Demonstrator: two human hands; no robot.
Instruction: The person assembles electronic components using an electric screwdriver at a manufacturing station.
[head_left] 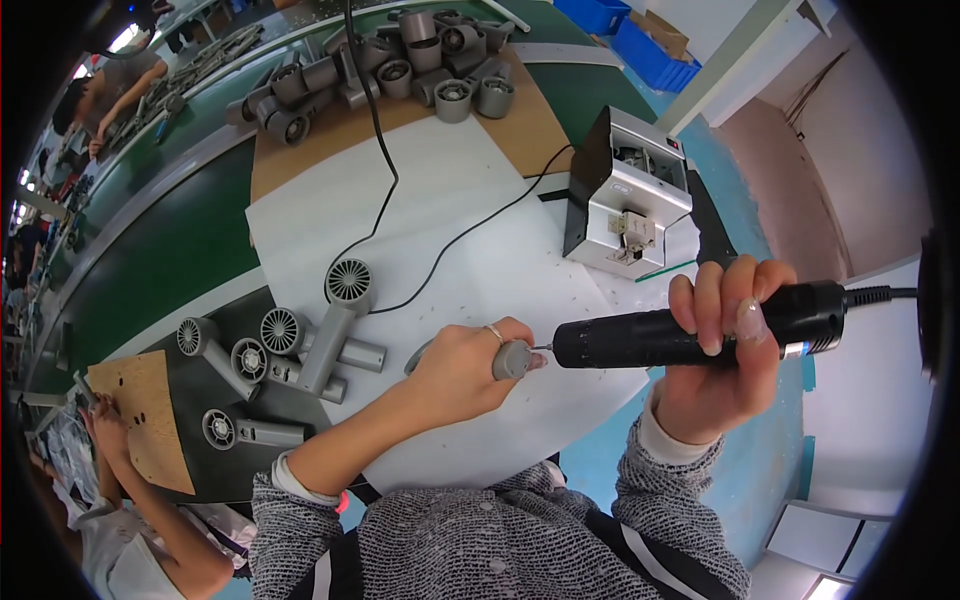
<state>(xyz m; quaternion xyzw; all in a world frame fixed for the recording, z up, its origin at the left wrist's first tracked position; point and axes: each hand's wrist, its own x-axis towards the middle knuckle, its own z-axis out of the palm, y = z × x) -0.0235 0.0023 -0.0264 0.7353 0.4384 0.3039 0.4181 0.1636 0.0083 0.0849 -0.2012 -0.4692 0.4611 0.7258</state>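
At far left, at the edge of a brown board (pixel 160 425) on the green tabletop (pixel 130 290), a co-worker's hand (pixel 108 430), holding something too small to tell. Next, several grey fan units (pixel 326 350), with round slotted heads and straight handles, lying partly on a dark mat (pixel 270 475), partly on a white sheet (pixel 440 190). Farther back, a loose heap of similar units (pixel 425 55) on brown card (pixel 530 130).

Then, above the white sheet, in the left grip (pixel 462 372), a round-ended grey part (pixel 511 361), pinched between thumb and curled fingers; remainder hidden. Probably light, stiff and smooth, so slightly slippery; best taken just behind the round end, fingertips clear of the bit (pixel 542 347).

Just right of the round end, that thin bit, set in a black electric screwdriver (pixel 640 343); contact impossible to tell. Probably heavier than the grey part, rigid, inclined to twist; best taken around the thick barrel. Beyond, on the tabletop, a silver machine (pixel 630 190). Farther right, the right grip (pixel 735 375), wrapped around the screwdriver's rear half, near the trailing cord (pixel 880 294).
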